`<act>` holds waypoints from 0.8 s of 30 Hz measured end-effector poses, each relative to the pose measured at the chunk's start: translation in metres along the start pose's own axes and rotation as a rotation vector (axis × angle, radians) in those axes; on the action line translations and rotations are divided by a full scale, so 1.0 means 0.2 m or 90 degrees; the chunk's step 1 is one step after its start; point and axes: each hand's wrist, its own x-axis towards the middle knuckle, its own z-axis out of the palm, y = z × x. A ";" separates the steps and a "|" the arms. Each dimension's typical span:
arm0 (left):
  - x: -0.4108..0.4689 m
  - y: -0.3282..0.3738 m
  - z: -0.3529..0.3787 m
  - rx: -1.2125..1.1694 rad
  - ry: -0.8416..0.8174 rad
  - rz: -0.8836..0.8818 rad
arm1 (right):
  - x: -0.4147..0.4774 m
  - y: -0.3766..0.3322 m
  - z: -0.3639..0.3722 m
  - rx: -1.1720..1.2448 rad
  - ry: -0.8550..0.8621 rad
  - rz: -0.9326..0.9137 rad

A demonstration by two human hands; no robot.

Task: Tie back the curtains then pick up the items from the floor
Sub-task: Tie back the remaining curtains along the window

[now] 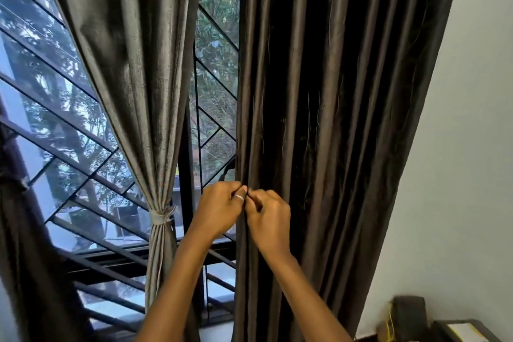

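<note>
Grip: your left hand (222,205) and right hand (268,216) both pinch the dark curtain (319,119) at its left edge, perhaps around a tie.
Bulk: hangs vertical, right of that edge, nearer your right hand.

Dark brown curtain (327,119), hanging loose

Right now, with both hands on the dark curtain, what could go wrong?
1. The left hand and the right hand pinch only the thin front edge of the dark curtain. It might slip out, or the wide folds behind could be missed when it is gathered.
2. A hard tug could strain the cloth higher up, where the fixing is out of view.
3. Unlike the grey curtain, bound by its tie, this one hangs loose and could swing back.
</note>
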 end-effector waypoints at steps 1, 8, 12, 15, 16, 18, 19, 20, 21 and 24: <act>0.00 0.02 0.00 0.021 -0.005 0.005 | -0.01 -0.01 0.00 0.002 0.007 -0.001; 0.01 0.16 0.00 0.153 0.089 -0.036 | -0.02 -0.03 0.00 -0.009 0.021 -0.007; 0.02 0.16 0.02 0.186 0.110 -0.069 | 0.00 0.01 -0.02 0.024 -0.043 -0.040; 0.02 0.14 0.01 0.203 0.116 -0.072 | 0.04 0.05 -0.12 0.085 -0.061 -0.039; 0.02 0.13 0.01 0.203 0.119 -0.069 | 0.06 0.06 -0.15 0.079 -0.009 -0.018; 0.03 0.10 0.01 0.186 0.120 -0.061 | 0.09 0.08 -0.24 0.048 0.127 0.051; 0.02 0.10 0.01 0.176 0.117 -0.053 | 0.11 0.09 -0.27 0.040 0.161 0.092; 0.02 0.09 0.01 0.169 0.114 -0.045 | 0.14 0.10 -0.29 0.038 0.156 0.129; 0.02 0.09 0.01 0.166 0.111 -0.036 | 0.16 0.11 -0.31 0.032 0.119 0.157; 0.02 0.08 0.02 0.156 0.101 -0.010 | 0.24 0.15 -0.33 -0.013 -0.023 0.173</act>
